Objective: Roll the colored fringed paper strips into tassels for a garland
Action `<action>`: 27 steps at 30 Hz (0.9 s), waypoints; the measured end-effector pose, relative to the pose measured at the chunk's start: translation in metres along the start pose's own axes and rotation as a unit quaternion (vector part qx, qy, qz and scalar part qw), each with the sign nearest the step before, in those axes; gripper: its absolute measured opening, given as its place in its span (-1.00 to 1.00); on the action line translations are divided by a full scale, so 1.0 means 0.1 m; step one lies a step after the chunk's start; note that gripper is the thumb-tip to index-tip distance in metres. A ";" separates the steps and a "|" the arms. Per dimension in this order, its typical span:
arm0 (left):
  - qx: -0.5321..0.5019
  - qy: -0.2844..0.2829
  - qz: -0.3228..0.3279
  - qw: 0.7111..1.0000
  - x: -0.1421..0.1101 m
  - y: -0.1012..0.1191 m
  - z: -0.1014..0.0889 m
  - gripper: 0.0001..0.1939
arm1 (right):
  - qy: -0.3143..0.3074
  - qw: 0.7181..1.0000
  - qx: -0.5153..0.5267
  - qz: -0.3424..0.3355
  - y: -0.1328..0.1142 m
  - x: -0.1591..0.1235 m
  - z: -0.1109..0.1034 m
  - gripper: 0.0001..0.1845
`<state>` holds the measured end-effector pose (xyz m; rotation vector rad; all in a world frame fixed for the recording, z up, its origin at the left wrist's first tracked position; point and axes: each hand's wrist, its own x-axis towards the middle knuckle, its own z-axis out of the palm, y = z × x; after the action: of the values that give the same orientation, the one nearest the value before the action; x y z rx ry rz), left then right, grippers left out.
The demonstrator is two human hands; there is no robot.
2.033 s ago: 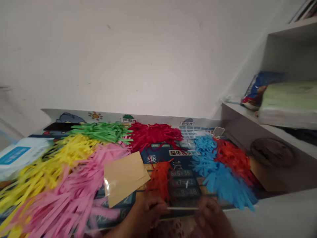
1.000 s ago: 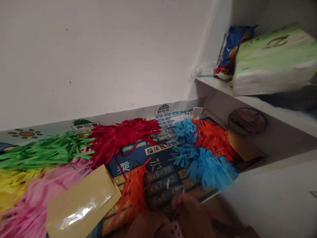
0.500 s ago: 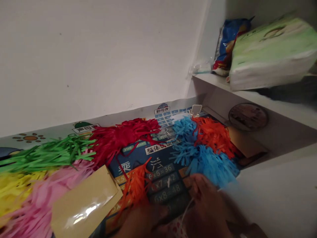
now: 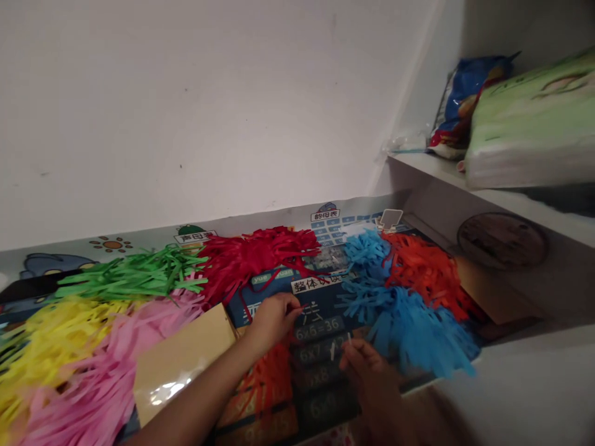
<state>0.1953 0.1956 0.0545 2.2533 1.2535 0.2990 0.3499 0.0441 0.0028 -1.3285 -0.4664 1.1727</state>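
White strip (image 4: 349,337), short and thin where exposed, projects from the fingertips of the right hand (image 4: 367,368), right of centre in the lower part of the frame. Thumb and fingers of that hand pinch it; the remainder is masked, so full length cannot be verified. Left hand (image 4: 273,319), at mid-frame, has its fingers drawn together above the printed multiplication mat (image 4: 320,375). A fine red strand (image 4: 304,306) shows at its tips; whether it is gripped cannot be confirmed.

Step in hand, as judged: handling of fine loose pieces, one hand on the strip and the other at the strand. The next move appears to call for a light, precise pinch, and for care that the left forearm does not drag the orange tassel (image 4: 269,378) beneath it.

Materials: fringed bundles, apparently paper or thin ribbon. Green fringe (image 4: 134,272) at left is narrow and crinkled; yellow fringe (image 4: 60,347) and pink fringe (image 4: 111,365), lower left, fall in longer, flat strands. Crimson fringe (image 4: 258,254) spreads from a dense middle. Blue fringe (image 4: 421,334), right of centre, is feathery, touching a curlier orange-red fringe (image 4: 423,269). Buff envelope or card (image 4: 186,359), lower left of centre, is flat, straight-edged, with a glossy patch.
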 end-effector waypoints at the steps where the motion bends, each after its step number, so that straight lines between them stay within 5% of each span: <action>1: -0.020 0.002 0.009 1.000 -0.11 0.07 -0.03 -0.90 | 0.000 1.000 -0.007 -0.012 -0.04 0.00 0.04 -0.62; 9: -0.204 0.058 0.002 0.977 -0.66 0.39 -0.05 -0.89 | -0.048 0.985 -0.065 -0.154 -0.20 0.00 0.44 -0.81; 20: -0.268 0.080 -0.004 0.960 -0.74 0.29 0.03 -0.89 | -0.058 0.965 -0.135 -0.219 -0.20 -0.06 0.44 -0.84; 27: -0.272 0.145 0.080 0.948 -0.81 0.21 0.11 -0.90 | -0.011 0.941 -0.191 -0.278 -0.15 -0.12 0.54 -0.86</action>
<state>0.1711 0.1147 0.0618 1.8677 0.9658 0.9449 0.3061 0.0628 0.0345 -1.3818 -1.0502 0.6401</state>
